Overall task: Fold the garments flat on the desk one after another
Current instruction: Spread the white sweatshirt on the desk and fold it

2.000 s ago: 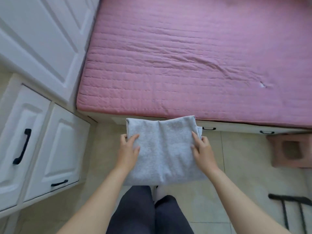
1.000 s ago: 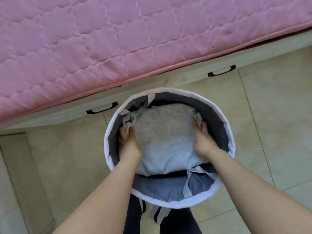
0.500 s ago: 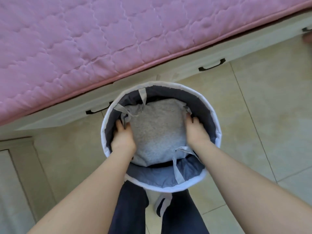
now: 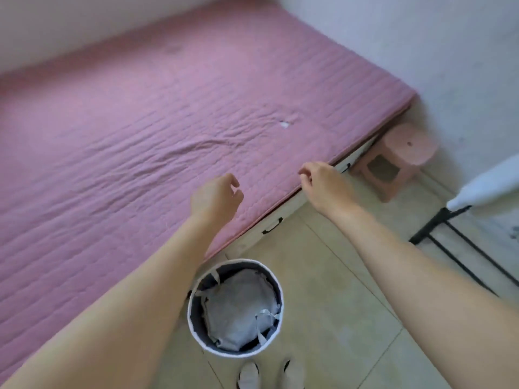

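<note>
Empty hands over the bed [image 4: 134,141] edge, folded grey garment [image 4: 238,307] in the basket [image 4: 189,318].
The left hand [image 4: 214,197] hangs above the pink bed, fingers loosely curled, holding nothing. The garment lies inside the round basket on the floor below. The right hand [image 4: 323,183] is loosely curled too and empty, near a pink stool [image 4: 398,158].

No readable text, label, brand, number or sign on anything here (head view is soft, blurred throughout).

Bare forearms [image 4: 146,290]; 2 pale shoes [image 4: 248,373] with dark edging.
</note>
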Demonstrator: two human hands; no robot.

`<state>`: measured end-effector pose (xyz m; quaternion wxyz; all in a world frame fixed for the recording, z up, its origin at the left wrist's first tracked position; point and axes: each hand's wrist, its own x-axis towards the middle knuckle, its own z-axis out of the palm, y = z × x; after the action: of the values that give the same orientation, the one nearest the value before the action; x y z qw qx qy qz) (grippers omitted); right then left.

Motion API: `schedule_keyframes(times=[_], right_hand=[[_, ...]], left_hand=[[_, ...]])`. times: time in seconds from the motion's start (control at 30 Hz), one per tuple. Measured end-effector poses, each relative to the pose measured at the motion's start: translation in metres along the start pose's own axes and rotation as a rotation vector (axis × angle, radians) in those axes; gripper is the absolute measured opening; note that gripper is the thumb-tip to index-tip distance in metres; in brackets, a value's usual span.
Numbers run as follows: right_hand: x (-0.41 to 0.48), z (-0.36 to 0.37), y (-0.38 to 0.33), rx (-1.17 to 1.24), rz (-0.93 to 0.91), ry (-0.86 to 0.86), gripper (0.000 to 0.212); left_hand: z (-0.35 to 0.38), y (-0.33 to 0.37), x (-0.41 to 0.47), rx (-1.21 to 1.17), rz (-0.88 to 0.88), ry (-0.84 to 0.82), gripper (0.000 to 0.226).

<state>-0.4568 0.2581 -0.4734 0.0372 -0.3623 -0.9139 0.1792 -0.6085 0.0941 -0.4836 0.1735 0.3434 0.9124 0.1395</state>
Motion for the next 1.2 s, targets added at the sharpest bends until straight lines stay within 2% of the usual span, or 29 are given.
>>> schedule_keyframes(times=[0.13,0.23,0.37,0.47,0.67,0.87,1.03,1.2], right_hand=[[-0.018,-0.151,0.008,-0.035,0.036,0.175,0.025],[-0.05,-0.247,0.021,-0.051,0.115,0.291,0.026],[-0.108,-0.356,0.067,-0.114,0.199,0.445,0.025],[-0.157,-0.409,0.117,-0.131,0.276,0.519,0.024],[-0.261,-0.481,0.246,-0.163,0.454,0.607,0.023],[-0.328,-0.519,0.35,-0.121,0.599,0.62,0.023],[-0.347,-0.539,0.41,-0.048,0.668,0.611,0.024],[-0.318,-0.554,0.452,0.046,0.672,0.629,0.023]], left_hand=[[-0.111,0.114,0.007,-0.013,0.227,0.119,0.022],[-0.164,0.201,-0.002,-0.034,0.373,0.157,0.019],[-0.202,0.332,-0.036,-0.024,0.639,0.183,0.021],[-0.198,0.413,-0.066,-0.012,0.77,0.149,0.022],[-0.147,0.564,-0.117,-0.101,0.929,0.032,0.02],[-0.096,0.66,-0.136,-0.187,0.942,-0.045,0.021],[-0.07,0.71,-0.132,-0.203,0.907,-0.083,0.024],[-0.051,0.75,-0.096,-0.225,0.891,-0.103,0.024]])
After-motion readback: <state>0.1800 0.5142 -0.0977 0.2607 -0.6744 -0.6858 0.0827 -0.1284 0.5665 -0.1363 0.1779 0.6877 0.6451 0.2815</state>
